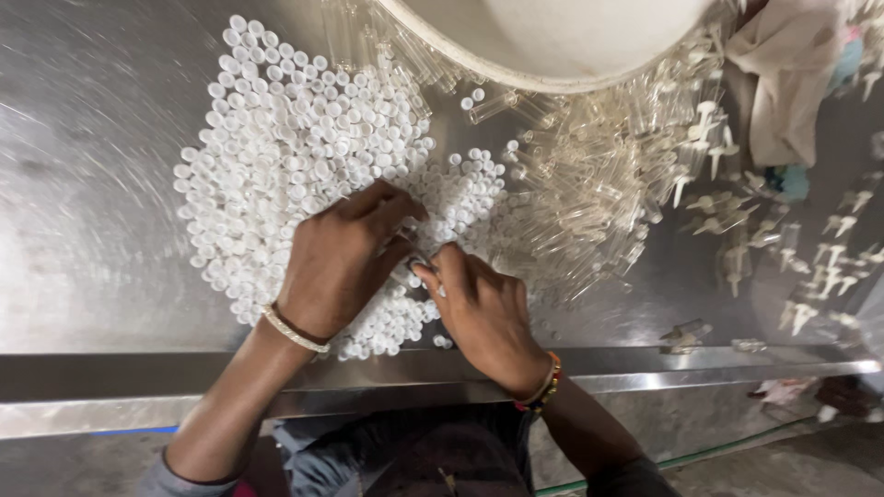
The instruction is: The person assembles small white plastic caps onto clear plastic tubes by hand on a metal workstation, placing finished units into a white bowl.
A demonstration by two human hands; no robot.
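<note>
We judge that capping is in hand: our left hand (pixel 341 262) and right hand (pixel 479 308) meet over the white caps (pixel 285 147). Fingers (pixel 425 269) pinch a small part we cannot identify. Next, seating calls for straight alignment with a clear tube (pixel 571 221).

Both forearms are bare. The left hand (pixel 339 262) carries a thin pale metallic bangle at the wrist. The right hand (pixel 483 313) carries a band of red, orange and dark beads. Grey sleeves are pushed up near the elbows, above a dark garment
</note>
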